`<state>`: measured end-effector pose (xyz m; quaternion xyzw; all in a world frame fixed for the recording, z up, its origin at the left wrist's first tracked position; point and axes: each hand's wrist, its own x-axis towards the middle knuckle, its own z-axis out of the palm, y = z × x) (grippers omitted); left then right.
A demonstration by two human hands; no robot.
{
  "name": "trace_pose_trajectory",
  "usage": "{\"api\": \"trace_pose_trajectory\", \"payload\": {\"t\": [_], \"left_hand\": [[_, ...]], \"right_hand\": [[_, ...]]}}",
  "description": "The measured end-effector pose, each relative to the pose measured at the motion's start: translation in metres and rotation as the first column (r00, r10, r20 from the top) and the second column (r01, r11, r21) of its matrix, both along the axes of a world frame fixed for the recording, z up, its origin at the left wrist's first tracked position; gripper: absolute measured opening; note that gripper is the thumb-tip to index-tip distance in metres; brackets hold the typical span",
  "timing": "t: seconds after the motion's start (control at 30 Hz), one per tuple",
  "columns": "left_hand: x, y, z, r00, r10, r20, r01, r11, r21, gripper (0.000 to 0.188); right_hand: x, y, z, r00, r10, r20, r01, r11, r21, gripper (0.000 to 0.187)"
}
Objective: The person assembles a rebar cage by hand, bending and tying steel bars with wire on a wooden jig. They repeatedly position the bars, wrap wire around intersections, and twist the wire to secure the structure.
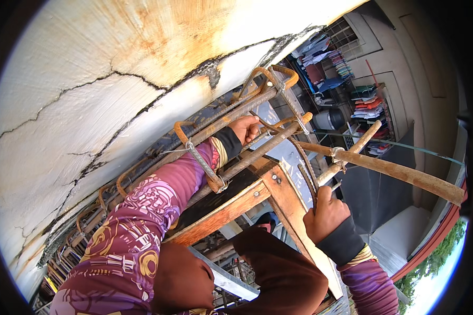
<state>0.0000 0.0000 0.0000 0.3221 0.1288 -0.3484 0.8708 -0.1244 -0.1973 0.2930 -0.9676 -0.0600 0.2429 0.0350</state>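
Observation:
My left hand [245, 129] reaches in between the bars of a rusty rebar cage [252, 107]. Its fingers are curled closed beside a thin dark rod, and what they grip is hidden. My right hand [327, 216], lower right, is wrapped round a dark, curved steel bar [306, 167] that rises toward the cage. A second short rod end stands beside that bar, just above my fist. Bent stirrups [181, 134] cross the long bars and are bound with tie wire [222, 185]. The left forearm passes under one stirrup.
A cracked, stained white wall [115, 100] runs along the left. Wooden formwork [270, 184] with screws lies below the cage. Round poles [399, 170] are lashed crosswise at right. Far below hang clothes [368, 107] near a grey tub [329, 119]. My bent knee [278, 273] is underneath.

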Motion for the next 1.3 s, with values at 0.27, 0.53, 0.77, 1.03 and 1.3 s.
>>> {"api": "trace_pose_trajectory", "payload": {"t": [0.27,0.53,0.77,1.03,1.3], "left_hand": [[-0.011,-0.006,0.008,0.993,0.09,-0.075,-0.067,0.96,0.271,0.023],[-0.009,0.005,-0.012,0.988,0.1,-0.12,-0.039,0.903,0.428,0.041],[-0.009,-0.004,0.01,0.999,0.048,-0.013,-0.036,0.874,0.485,0.064],[-0.008,0.01,0.01,0.998,0.009,0.057,-0.033,0.897,0.44,0.055],[-0.009,-0.002,0.008,0.992,0.041,-0.118,0.018,0.888,0.459,0.055]], "right_hand": [[0.002,-0.005,0.005,0.683,-0.469,-0.56,0.729,0.492,0.477,0.025],[0.025,-0.033,0.002,0.991,-0.061,-0.123,0.096,0.948,0.303,0.03],[0.036,-0.049,0.004,0.896,0.435,-0.093,-0.441,0.895,-0.063,0.036],[0.048,-0.044,0.008,0.941,-0.026,-0.339,0.194,0.86,0.473,0.04],[0.07,-0.02,0.035,0.868,0.496,0.029,-0.495,0.868,-0.025,0.023]]}}
